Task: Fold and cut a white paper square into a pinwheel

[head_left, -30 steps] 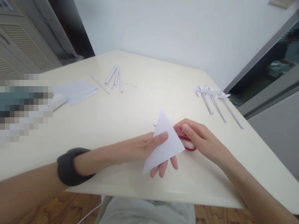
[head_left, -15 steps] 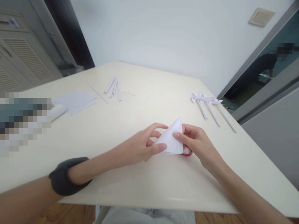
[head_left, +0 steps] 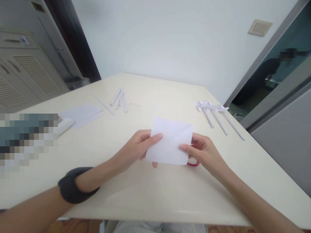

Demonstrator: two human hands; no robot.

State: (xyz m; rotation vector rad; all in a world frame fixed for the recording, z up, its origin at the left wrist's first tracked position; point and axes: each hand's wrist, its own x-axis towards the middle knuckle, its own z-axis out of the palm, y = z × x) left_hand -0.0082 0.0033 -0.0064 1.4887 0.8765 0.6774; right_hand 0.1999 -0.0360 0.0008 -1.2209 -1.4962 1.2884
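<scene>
I hold a white square sheet of paper (head_left: 171, 140) unfolded in front of me above the cream table (head_left: 150, 191). My left hand (head_left: 136, 148) pinches its left edge, thumb on top. My right hand (head_left: 202, 152) pinches its right lower edge. Red-handled scissors (head_left: 193, 163) lie on the table under the paper and my right hand, mostly hidden. A dark band sits on my left wrist (head_left: 73, 185).
Paper pinwheels on rolled sticks (head_left: 215, 113) lie at the right of the table. Several rolled paper sticks (head_left: 119, 98) lie at the back, a stack of white sheets (head_left: 81, 114) at the left. A blurred patch covers the left edge. A glass door stands at the right.
The paper was a folded triangle held in my left hand; both hands have opened it out into a flat square. My right hand moved off the scissors onto the paper.
</scene>
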